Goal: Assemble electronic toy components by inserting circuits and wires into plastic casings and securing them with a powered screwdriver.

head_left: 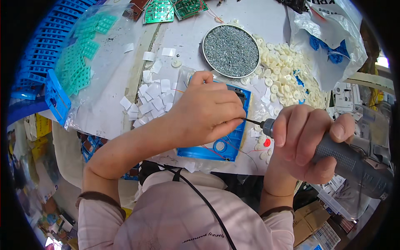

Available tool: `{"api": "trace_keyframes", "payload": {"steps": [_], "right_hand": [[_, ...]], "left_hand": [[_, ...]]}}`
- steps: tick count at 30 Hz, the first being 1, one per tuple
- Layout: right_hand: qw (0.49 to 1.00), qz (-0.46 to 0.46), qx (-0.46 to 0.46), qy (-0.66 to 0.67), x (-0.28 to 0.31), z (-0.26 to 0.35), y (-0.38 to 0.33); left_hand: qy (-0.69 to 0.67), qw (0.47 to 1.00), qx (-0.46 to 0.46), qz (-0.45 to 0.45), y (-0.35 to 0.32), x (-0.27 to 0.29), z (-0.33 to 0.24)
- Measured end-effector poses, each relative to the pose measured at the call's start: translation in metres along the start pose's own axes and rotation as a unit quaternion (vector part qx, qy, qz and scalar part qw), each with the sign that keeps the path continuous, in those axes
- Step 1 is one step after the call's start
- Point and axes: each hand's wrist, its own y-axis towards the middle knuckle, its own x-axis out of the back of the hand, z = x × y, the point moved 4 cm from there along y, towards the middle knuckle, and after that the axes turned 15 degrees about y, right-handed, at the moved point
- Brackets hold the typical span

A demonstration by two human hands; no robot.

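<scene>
My right hand [303, 139] is wrapped round a grey electric screwdriver [339, 160], held tilted with its thin dark bit pointing left. The bit's end reaches the fingertips of my left hand [212, 106], which are pinched together. Whatever those fingers hold, if anything, is hidden. Beneath my left hand lies a blue plastic housing [202, 152] with thin red wires and a round ring moulded inside it. My left hand and wrist cover much of its middle.
A round dish [203, 48] full of small screws stands beyond the housing. To its right spread many cream plastic discs [283, 79]; white paper squares [152, 100] lie left. Green circuit boards [158, 11], bagged green parts [85, 50], blue plastic parts [50, 46] and a white plastic bag [329, 37] sit farther out.
</scene>
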Motion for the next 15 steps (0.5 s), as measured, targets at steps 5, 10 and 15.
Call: {"api": "trace_keyframes", "payload": {"steps": [5,10,15], "right_hand": [[1.000,-0.011,0.002,-0.002,0.000,-0.001,0.000],[0.992,-0.088,0.057,-0.075,0.027,-0.023,0.001],[0.988,-0.139,0.055,-0.049,0.046,-0.046,0.000]], "left_hand": [[0.060,0.996,-0.010,-0.063,-0.006,-0.001,-0.002],[0.194,0.980,0.048,-0.019,0.002,-0.001,0.006],[0.202,0.978,0.046,0.003,-0.003,-0.008,0.010]]}}
